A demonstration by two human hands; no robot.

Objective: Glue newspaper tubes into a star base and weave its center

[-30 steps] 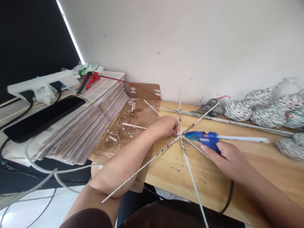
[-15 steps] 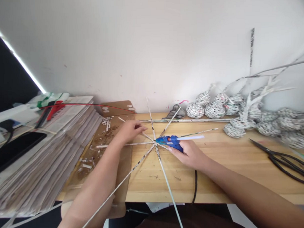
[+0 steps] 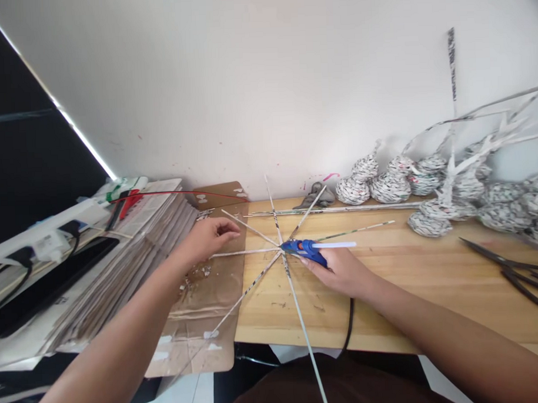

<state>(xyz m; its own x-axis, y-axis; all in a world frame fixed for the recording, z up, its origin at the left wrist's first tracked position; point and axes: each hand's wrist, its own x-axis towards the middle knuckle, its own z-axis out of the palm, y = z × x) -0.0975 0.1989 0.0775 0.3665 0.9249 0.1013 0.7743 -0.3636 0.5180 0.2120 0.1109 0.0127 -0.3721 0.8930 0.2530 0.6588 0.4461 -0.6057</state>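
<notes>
My right hand (image 3: pixel 335 268) grips a blue hot glue gun (image 3: pixel 302 249), with a whitish glue stick (image 3: pixel 334 244) out of its back end. Its nozzle is at the centre where several thin rolled-paper sticks (image 3: pixel 299 303) cross like spokes. My left hand (image 3: pixel 211 236) is above the brown cardboard, left of that centre and close to the left-hand sticks. Its fingers are bent together, and anything between them is too small to make out. A dark cord (image 3: pixel 350 328) hangs below my right hand.
Woven paper gourd shapes (image 3: pixel 389 182) stand along the wall at right, with black scissors (image 3: pixel 509 266) before them. Stacked folded paper (image 3: pixel 134 271) fills the left side, bearing a power strip (image 3: pixel 53 232). Brown cardboard (image 3: pixel 206 312) lies on the wooden table (image 3: pixel 414 302).
My left hand has moved left, away from the crossing of the sticks. The glue gun stays at the centre in my right hand. The view has shifted slightly.
</notes>
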